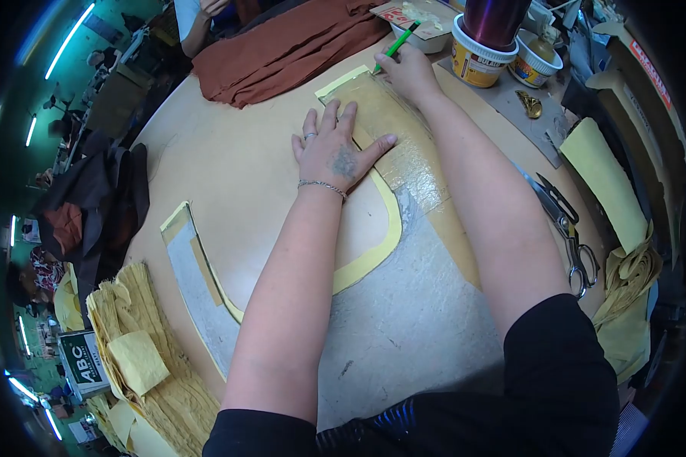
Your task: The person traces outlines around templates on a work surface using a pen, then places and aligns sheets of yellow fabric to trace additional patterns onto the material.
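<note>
My right hand [413,75] grips a green pencil [401,43], its tip down at the upper edge of a large curved template [415,156]. The template looks grey and tan, partly covered in shiny clear tape. My left hand [341,152] lies flat with fingers spread, across the template's inner edge and the table surface beside it. Under the template a strip of yellow material [389,228] shows along its curved edge. A narrower arm of the template [194,278] reaches up on the left. My left forearm hides part of the curve.
Rust-brown cloth [290,53] lies at the back, near another person's arm [196,30]. On the right are black-handled scissors [568,221], white tubs [480,55] and folded yellow cloth [606,183]. Stacked yellow cloth [156,358] and dark fabric [103,202] sit at left.
</note>
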